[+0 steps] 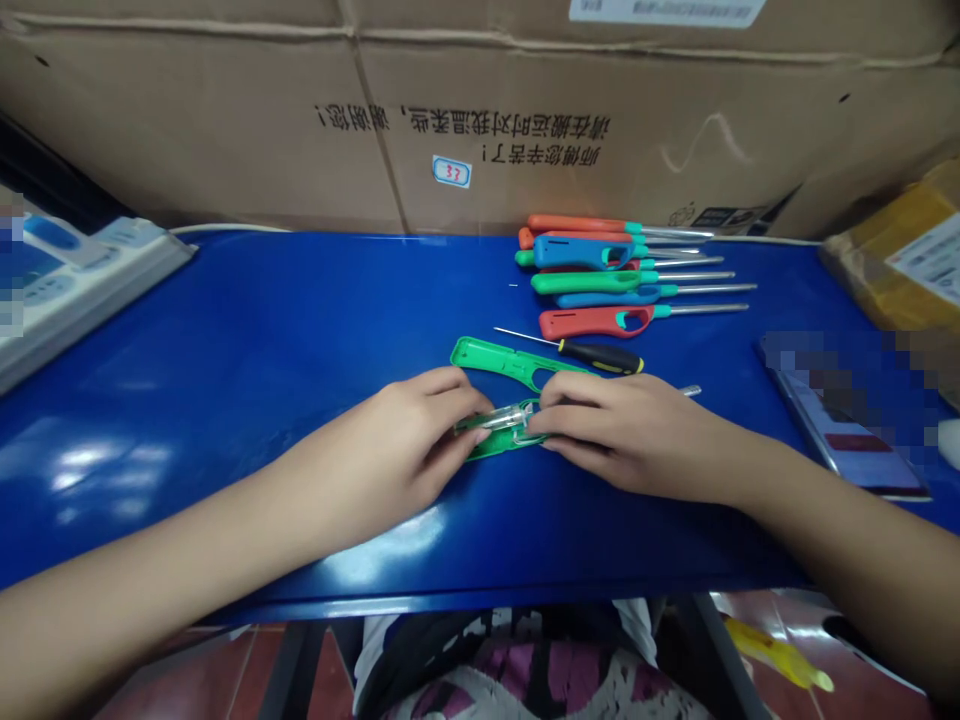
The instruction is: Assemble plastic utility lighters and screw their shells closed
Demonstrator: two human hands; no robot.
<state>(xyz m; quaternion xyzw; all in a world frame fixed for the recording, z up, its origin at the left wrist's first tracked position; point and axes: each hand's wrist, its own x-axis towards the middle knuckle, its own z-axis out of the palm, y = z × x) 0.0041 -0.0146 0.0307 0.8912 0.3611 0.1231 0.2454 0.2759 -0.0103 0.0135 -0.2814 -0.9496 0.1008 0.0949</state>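
Observation:
My left hand (431,425) is closed, its fingertips pinching a clear fuel tank (504,418) over a green lighter half-shell (491,445). My right hand (607,425) is closed on the front end of that half-shell, near the trigger area; its fingers hide much of the inner parts. A metal tube tip (691,391) shows beyond the right hand. Just behind both hands lies another green half-shell (495,358), its hollow side up. A screwdriver (600,355) with a black and yellow handle rests behind it, its thin shaft pointing left.
Several stick lighters (592,283) in orange, blue, green and red lie piled at the back. A large cardboard box (262,140) walls off the far edge of the blue table (225,330). A power strip (97,270) is left, a phone (847,430) right, a taped carton (885,250) behind it.

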